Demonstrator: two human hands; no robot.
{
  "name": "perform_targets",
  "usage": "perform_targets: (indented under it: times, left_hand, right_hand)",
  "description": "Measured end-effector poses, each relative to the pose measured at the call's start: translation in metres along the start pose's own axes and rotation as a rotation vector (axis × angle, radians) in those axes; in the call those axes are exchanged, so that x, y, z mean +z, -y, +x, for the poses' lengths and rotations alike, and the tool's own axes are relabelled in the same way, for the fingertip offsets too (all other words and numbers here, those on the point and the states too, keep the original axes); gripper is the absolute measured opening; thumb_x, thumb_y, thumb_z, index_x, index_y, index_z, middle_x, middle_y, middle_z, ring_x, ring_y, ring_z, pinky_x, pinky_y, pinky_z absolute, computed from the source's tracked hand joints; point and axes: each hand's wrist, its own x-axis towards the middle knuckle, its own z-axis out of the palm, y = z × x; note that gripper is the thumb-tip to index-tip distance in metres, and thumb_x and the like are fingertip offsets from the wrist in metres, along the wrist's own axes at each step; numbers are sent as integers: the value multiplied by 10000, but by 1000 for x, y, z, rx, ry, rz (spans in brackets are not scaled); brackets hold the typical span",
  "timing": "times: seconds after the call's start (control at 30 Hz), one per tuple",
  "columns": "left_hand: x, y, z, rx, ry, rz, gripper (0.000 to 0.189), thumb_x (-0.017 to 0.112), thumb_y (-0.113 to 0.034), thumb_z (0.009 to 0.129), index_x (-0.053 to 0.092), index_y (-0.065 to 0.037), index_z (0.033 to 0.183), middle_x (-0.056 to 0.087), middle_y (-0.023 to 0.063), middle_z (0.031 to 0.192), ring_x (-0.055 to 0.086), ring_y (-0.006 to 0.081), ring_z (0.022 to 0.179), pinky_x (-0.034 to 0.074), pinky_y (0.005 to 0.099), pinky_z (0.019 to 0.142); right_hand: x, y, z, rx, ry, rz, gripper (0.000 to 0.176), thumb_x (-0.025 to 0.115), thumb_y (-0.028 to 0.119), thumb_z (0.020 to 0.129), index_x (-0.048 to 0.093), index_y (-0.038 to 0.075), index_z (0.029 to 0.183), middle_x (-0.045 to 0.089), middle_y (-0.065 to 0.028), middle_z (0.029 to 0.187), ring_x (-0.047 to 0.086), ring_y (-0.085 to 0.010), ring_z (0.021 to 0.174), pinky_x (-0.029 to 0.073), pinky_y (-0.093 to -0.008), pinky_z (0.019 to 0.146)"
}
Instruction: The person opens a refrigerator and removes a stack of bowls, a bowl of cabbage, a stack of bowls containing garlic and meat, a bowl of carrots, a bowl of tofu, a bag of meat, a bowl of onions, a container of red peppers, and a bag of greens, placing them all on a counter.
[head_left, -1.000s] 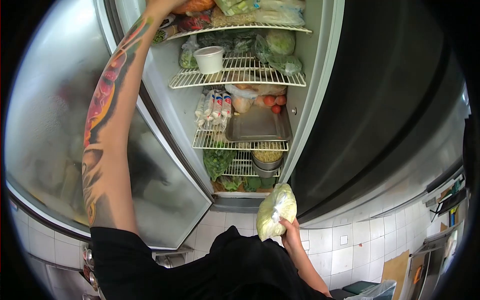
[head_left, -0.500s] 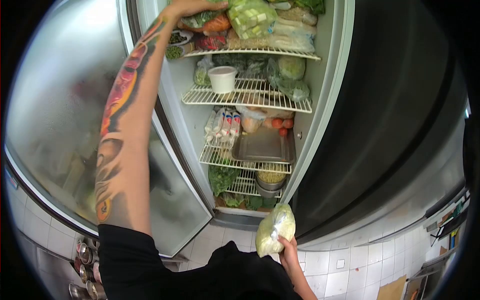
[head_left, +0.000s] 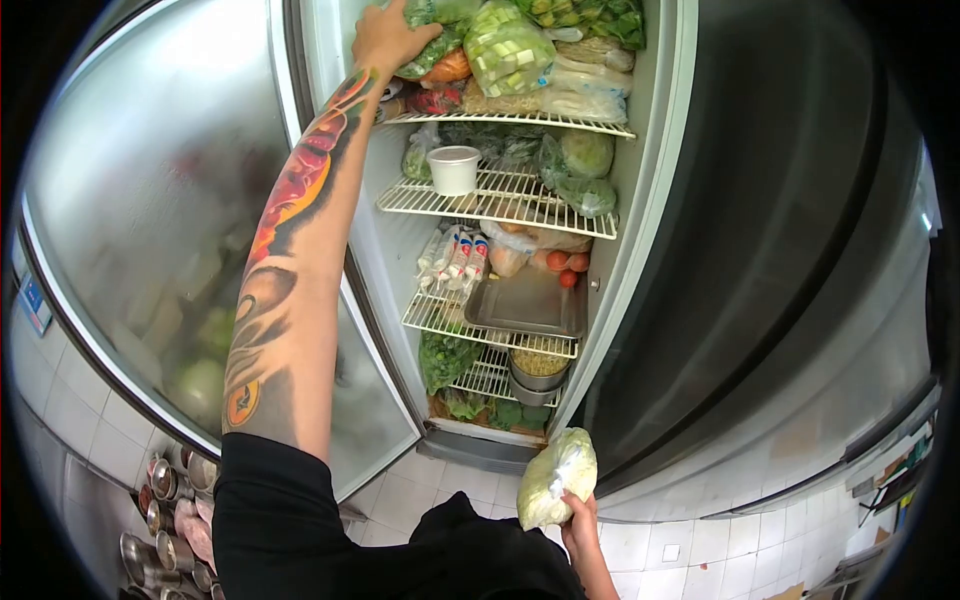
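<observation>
My left hand (head_left: 393, 38) reaches up to the fridge's top shelf, fingers closed on a plastic bag of green vegetables (head_left: 432, 48) at the left; part of the grip is out of sight. Beside it lie a carrot-coloured vegetable (head_left: 450, 66) and a bag of pale green cubes (head_left: 507, 55). Low in front of my body, my right hand (head_left: 580, 522) grips a tied clear bag of pale yellow-green food (head_left: 556, 482), possibly shredded cabbage.
The frosted fridge door (head_left: 170, 230) stands open on the left. Wire shelves carry a white tub (head_left: 454, 172), tube-like packs (head_left: 460, 255), a metal tray (head_left: 525, 305), tomatoes (head_left: 568, 265) and metal bowls (head_left: 538, 372). Metal pots (head_left: 150, 560) sit low at left.
The view has shifted, and my left hand now shows lower in it, against the bag of greens. My right hand still holds its bag, slightly lower in view.
</observation>
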Motion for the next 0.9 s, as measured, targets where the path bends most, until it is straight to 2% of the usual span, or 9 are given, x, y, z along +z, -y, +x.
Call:
perform_targets:
  times: [0.13, 0.23, 0.33, 0.43, 0.5, 0.63, 0.73, 0.8, 0.9]
  left_hand:
    - [3, 6, -11, 8, -53, -2, 745, 753, -593, 761, 622, -176, 1365, 603, 253, 1287, 618, 432, 1156, 518, 495, 967]
    - [9, 10, -8, 61, -239, -46, 573, 739, -516, 812, 696, -122, 1226, 689, 224, 1128, 673, 400, 1057, 539, 490, 905]
    - [8, -4, -9, -13, -246, -467, 704, 828, -340, 743, 608, -53, 1347, 632, 234, 1315, 578, 401, 1245, 460, 456, 1046]
    - [13, -6, 3, 7, -315, -548, 447, 768, -244, 772, 709, -62, 1177, 706, 228, 1124, 657, 410, 1074, 512, 452, 938]
    - [26, -2, 24, 100, -219, -220, 430, 747, -222, 781, 710, -64, 1179, 711, 225, 1116, 658, 418, 1063, 517, 464, 929]
    - [48, 13, 56, 243, -93, -444, 389, 729, -202, 780, 719, -57, 1141, 710, 224, 1075, 658, 424, 1019, 514, 480, 910]
    - [73, 15, 74, 208, -93, -342, 330, 713, -236, 828, 729, -42, 1093, 699, 200, 1105, 645, 410, 1053, 512, 491, 914]
    - [85, 5, 77, 175, -149, 183, 322, 676, -304, 890, 736, -29, 1045, 677, 170, 1163, 613, 394, 1113, 515, 490, 925]
    - [88, -13, 77, 50, -101, 239, 407, 623, -337, 936, 674, -22, 1188, 622, 171, 1259, 574, 377, 1168, 508, 502, 948]
  right_hand:
    - [-2, 3, 2, 5, 34, -44, 576, 639, -37, 870, 462, 15, 1415, 621, -138, 1300, 637, -267, 1175, 552, -381, 955]
    - [5, 4, 3, 50, 5, -47, 573, 641, -29, 877, 459, 18, 1418, 623, -139, 1293, 654, -267, 1147, 571, -385, 929]
    - [20, 6, 6, 70, 32, -96, 565, 640, -25, 884, 460, 15, 1418, 626, -141, 1287, 660, -270, 1136, 575, -386, 923]
    - [34, -3, 22, 60, 32, -118, 568, 663, -32, 878, 467, 9, 1410, 634, -142, 1275, 662, -270, 1132, 569, -392, 932]
    - [49, -8, 31, 53, 30, -100, 570, 694, -36, 864, 486, 5, 1393, 646, -140, 1259, 659, -265, 1138, 556, -393, 947]
    - [77, -20, 46, 2, 74, -74, 565, 714, -28, 862, 498, 1, 1383, 642, -130, 1270, 646, -248, 1147, 530, -368, 972]
    - [92, -23, 49, -65, 80, -122, 580, 729, -33, 850, 500, -4, 1382, 638, -123, 1278, 630, -239, 1168, 511, -363, 994]
    - [97, -21, 48, -81, 64, -118, 600, 742, -36, 835, 504, -4, 1385, 636, -120, 1285, 620, -233, 1179, 493, -362, 1015]
    - [103, -17, 42, -95, 68, -129, 603, 744, -36, 830, 513, -1, 1386, 640, -115, 1284, 620, -224, 1177, 482, -358, 1025]
